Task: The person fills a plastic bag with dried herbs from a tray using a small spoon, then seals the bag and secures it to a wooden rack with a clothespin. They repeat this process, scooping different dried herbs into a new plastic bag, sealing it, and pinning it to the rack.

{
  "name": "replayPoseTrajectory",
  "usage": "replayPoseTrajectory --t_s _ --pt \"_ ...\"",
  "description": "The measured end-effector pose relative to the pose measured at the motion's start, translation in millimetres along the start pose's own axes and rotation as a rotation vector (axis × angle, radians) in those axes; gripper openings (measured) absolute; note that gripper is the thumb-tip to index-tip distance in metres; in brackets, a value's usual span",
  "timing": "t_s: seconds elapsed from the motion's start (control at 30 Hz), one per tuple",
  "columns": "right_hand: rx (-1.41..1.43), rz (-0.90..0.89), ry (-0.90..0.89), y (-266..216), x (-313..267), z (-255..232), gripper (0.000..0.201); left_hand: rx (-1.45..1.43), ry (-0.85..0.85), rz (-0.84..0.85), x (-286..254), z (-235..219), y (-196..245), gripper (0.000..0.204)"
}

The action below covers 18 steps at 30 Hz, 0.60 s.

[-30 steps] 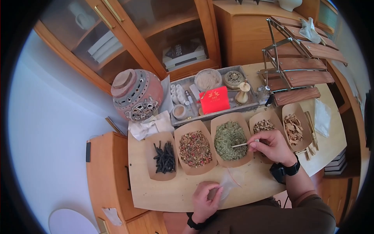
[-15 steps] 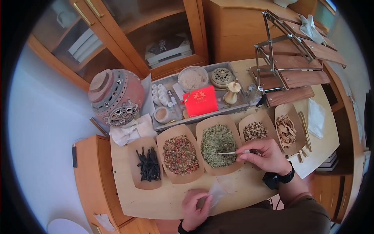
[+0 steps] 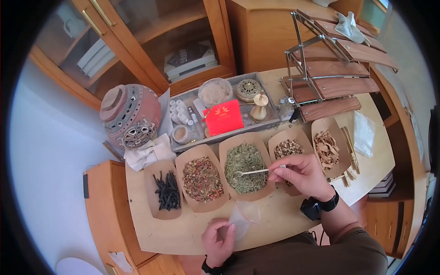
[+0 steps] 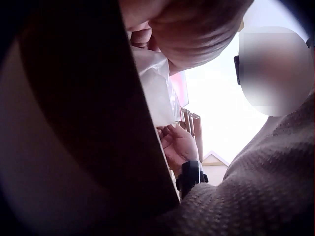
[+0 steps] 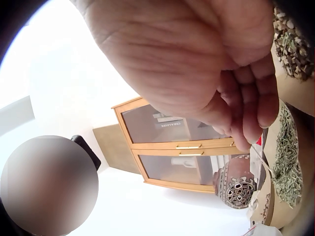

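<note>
My right hand (image 3: 301, 174) pinches the handle of a small, thin spoon (image 3: 255, 172) between thumb and fingers. Its little round bowl lies over the chopped green herb (image 3: 246, 158) in a brown paper tray (image 3: 225, 179). Lower down, near the table's front edge, my left hand (image 3: 218, 242) grips a clear zip bag (image 3: 240, 219) by its side. The bag's top with the red line points toward the trays. In the left wrist view the bag (image 4: 156, 91) hangs from the curled fingers. Beside the herb tray, my right hand partly covers a tray of brown chopped pieces (image 3: 288, 148).
Other paper trays hold black twisted pieces (image 3: 167, 190), a mixed reddish herb (image 3: 202, 178) and pale bark chips (image 3: 327, 149). Behind stands a grey wooden tray (image 3: 220, 142) with a red card (image 3: 223, 118) and brass vessels. A clay pot (image 3: 130, 114) and wooden rack (image 3: 337, 89) flank it.
The spoon's bowl now shows over the green herb, and its handle reaches further left from my right hand. The bag stands a little wider. The head view has shifted, moving everything leftward.
</note>
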State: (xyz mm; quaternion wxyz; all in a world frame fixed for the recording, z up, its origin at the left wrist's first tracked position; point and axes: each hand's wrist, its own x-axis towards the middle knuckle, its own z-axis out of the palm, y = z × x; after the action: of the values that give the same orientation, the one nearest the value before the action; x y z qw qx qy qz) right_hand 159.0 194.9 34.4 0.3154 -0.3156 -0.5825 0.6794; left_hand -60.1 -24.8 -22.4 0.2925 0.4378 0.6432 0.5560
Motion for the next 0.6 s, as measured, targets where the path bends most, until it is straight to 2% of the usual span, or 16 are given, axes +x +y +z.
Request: replayPoseTrajectory --t_s 0.17,0.4,0.6 --pt "-0.052 -0.1 0.099 1 -1 -4 0.019 -0.034 0.053 -0.009 -2 0 -4 0.013" --pt "-0.034 -0.147 0.178 -8 -11 -19 0.015 -0.135 0.101 -0.035 -3 2 -3 0.014" --pt "-0.346 -0.127 0.094 -24 -15 -10 0.013 -0.184 0.092 -0.044 -4 1 -4 0.019"
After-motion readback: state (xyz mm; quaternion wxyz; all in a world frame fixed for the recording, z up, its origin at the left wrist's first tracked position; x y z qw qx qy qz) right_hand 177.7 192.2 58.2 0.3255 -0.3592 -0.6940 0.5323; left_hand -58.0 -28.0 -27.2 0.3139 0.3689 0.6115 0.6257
